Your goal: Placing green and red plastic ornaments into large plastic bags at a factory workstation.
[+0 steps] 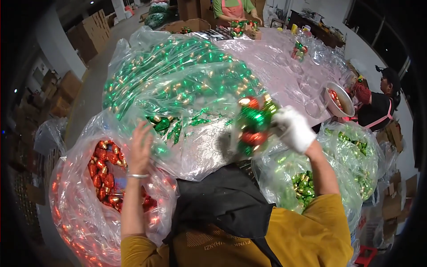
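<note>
Fingers (281,119) of the right hand (297,132), in a white knit-looking glove, are closed against the side of a clear container of ornaments (254,126), which is held up over the near part of the worktop (272,52), in front of the person; motion blur hides exactly where each fingertip presses. The left hand (141,149), bare, with a pale band at the wrist, is raised by the edge of the plastic bags, its fingers blurred and pointing away from the body; a greenish smear lies just beside it, and I cannot tell whether anything is gripped there. The container should be light for its bulk, with thin, slick walls that would flex or dent under a hard squeeze, and its shiny contents, red, green and gold, are probably hollow and easily scuffed. A broad, gentle hold around the sides, with the other palm beneath, would likely suit it better than a pinch at the rim. Around it, surfaces are mostly glossy: a large crinkled film bag of green ornaments (178,73) with gold caps, a red ornament bag (73,209) whose gaping mouth shows smooth, bulb-shaped red ornaments (105,167), and, at the right, a bag of metallic green ornaments (304,187). Glittery green ornaments (175,130) lie near the left hand, rougher in texture, while rounded clear plastic containers (310,84) stand farther off on the pinkish, creased covering.
</note>
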{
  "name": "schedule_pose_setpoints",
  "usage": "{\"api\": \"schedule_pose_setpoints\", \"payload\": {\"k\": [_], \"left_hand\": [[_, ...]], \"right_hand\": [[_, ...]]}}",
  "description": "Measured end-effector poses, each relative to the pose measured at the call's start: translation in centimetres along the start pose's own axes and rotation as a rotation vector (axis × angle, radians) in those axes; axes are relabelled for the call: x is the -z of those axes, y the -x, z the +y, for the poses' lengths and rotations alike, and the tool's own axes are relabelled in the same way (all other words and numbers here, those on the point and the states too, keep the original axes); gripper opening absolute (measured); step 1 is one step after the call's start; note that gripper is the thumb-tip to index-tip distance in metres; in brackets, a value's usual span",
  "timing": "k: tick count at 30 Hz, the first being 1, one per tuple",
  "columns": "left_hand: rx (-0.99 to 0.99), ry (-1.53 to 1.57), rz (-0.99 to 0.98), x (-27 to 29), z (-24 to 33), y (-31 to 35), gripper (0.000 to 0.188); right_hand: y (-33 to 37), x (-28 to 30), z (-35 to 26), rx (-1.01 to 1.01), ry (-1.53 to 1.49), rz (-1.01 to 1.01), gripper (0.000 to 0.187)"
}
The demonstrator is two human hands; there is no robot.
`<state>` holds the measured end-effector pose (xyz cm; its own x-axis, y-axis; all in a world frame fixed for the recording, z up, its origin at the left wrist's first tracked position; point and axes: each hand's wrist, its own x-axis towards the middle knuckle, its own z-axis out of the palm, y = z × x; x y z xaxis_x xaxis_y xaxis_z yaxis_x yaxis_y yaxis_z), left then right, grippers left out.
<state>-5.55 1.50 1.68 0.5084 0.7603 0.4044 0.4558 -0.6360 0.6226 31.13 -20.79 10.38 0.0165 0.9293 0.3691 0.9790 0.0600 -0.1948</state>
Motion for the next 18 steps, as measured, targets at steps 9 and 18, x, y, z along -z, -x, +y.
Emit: {"api": "schedule_pose_setpoints", "payload": {"k": [9, 18], "left_hand": [[0.177, 0.089, 0.204, 7.0, -11.5, -8.2, 0.029], [0.364, -0.563, 0.24, 10.0, -34.0, -24.4, 0.058]], "right_hand": [[-10.2, -1.6, 20.5, -0.285, 0.373, 0.181, 0.01], [-22.0, -13.9, 40.2, -0.596, 0.484, 0.044, 0.027]]}}
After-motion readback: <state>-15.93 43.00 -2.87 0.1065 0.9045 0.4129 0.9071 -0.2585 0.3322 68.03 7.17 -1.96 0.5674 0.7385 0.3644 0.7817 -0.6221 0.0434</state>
